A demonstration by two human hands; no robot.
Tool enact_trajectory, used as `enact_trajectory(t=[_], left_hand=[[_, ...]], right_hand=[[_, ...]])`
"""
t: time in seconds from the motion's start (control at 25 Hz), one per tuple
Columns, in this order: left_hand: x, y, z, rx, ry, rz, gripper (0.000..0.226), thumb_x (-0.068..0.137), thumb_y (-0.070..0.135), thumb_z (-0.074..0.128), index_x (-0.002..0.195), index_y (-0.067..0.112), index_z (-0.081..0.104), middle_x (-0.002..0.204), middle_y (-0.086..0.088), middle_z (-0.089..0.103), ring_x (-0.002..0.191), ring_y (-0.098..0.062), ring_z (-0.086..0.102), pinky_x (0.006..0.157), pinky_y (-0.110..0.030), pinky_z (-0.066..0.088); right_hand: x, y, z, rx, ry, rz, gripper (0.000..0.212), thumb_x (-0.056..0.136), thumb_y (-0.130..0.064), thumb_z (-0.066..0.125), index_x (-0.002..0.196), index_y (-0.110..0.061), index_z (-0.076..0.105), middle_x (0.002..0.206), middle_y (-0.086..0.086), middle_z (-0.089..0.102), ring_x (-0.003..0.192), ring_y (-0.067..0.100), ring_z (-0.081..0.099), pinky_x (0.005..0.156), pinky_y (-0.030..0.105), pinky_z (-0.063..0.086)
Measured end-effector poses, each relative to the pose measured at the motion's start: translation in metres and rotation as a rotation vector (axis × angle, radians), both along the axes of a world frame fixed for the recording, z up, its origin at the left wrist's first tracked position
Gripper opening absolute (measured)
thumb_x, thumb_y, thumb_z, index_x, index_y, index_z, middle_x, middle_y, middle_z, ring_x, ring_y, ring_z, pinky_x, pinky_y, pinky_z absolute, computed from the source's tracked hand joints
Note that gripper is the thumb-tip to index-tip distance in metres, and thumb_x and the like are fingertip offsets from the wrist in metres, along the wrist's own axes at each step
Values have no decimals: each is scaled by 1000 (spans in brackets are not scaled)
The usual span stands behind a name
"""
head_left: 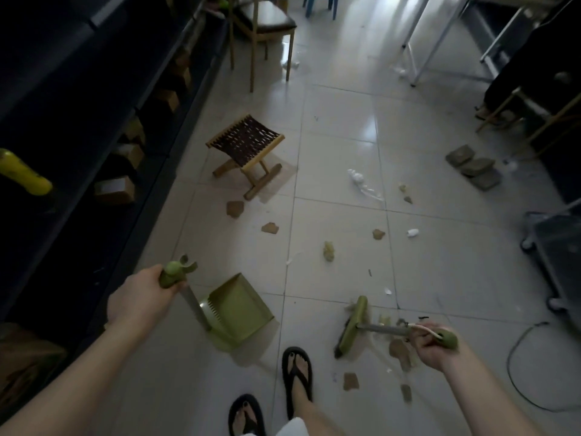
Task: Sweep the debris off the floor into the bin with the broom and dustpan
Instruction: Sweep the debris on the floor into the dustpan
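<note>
While the left hand wraps its fingers closely round the green top grip of the dustpan, the right hand has its fingers curled about the green end grip of the broom; both tools are one olive green, with pale grey poles. Sitting on the tiled floor at seven o'clock in the view, the dustpan has its pole raised toward the left hand, a row of comb teeth along its back wall and its open mouth facing one o'clock. At five o'clock the broom head rests on the tiles, its long edge running toward twelve, dark bristles beneath and a tuft of fluff caught at the far end; a pale cord loop hangs by the grip.

Brown card scraps lie just beside the broom head at its four o'clock, and more are scattered at its six; further scraps, a yellowish lump and crumpled white tissue are spread over the tiles toward twelve and one o'clock, well apart from both tools.

Two feet in black flip-flops stand at six o'clock, between dustpan and broom; a folding stool with a woven seat stands at eleven; dark shelving fills nine o'clock, and a cardboard box on it bears a pale label too dim to read.
</note>
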State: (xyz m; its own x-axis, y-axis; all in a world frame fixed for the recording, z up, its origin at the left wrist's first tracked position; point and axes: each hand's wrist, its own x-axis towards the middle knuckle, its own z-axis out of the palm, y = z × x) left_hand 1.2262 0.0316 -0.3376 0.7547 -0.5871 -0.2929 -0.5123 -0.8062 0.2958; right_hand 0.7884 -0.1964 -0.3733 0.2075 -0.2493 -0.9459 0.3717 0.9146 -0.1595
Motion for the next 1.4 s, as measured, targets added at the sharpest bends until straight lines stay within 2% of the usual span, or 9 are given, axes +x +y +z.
enact_trajectory(t=[0.08,0.2,0.32,0.44,0.56,0.68,0.88,1.16,1.4], left_hand=[[0,-18,2,-7,-12,5,29,84,56,61,88,27,63,78,-3,66,75,-29,64,62,-34,50],[4,-45,11,-21,8,21,26,83,54,64,81,28,62,74,-2,65,71,-28,63,62,-34,50],[4,-73,28,-39,17,19,25,83,51,65,73,28,59,69,1,64,65,-23,62,62,-35,52],[16,-92,40,-18,-23,27,26,84,53,63,74,29,59,69,2,64,65,-21,61,59,-33,50],[40,-100,46,21,-44,37,30,83,56,61,78,27,61,72,1,64,67,-22,61,61,-35,51],[71,-104,47,34,-80,52,31,84,55,61,76,25,60,72,-1,63,66,-23,59,57,-33,47],[145,-121,38,54,-134,30,33,86,50,61,73,21,57,68,-1,59,61,-23,54,53,-31,39],[241,-142,8,86,-108,-8,32,86,50,62,72,22,57,67,-1,61,62,-23,58,57,-33,48],[281,-159,-4,148,-187,-84,29,86,50,62,75,24,57,66,1,59,61,-21,57,53,-30,44]], right_hand=[[5,-21,9,-45,66,-73,27,30,20,49,43,-2,40,28,3,32,14,13,30,24,10,18],[19,-50,23,-45,45,-51,18,30,19,47,32,2,43,27,5,33,14,13,32,22,12,23],[45,-84,34,-46,2,51,43,10,26,64,43,4,47,29,7,34,15,11,34,18,13,24],[93,-110,36,-75,-31,87,45,29,18,62,62,-4,39,31,7,35,17,10,36,19,12,24],[150,-124,31,-98,-87,167,70,4,24,63,61,-8,37,31,4,35,18,9,35,19,10,24],[214,-128,24,-83,-170,250,39,42,13,56,69,-9,38,31,4,35,18,8,33,19,12,25],[327,-129,4,-100,-355,317,79,4,22,72,71,-6,41,33,2,36,21,8,35,21,12,28],[469,-140,-34,-80,-416,326,81,3,22,72,71,-7,41,34,1,37,22,6,37,21,13,29],[499,-159,-77,-37,-455,199,77,7,24,72,70,-7,40,34,2,37,21,8,36,21,14,29]])
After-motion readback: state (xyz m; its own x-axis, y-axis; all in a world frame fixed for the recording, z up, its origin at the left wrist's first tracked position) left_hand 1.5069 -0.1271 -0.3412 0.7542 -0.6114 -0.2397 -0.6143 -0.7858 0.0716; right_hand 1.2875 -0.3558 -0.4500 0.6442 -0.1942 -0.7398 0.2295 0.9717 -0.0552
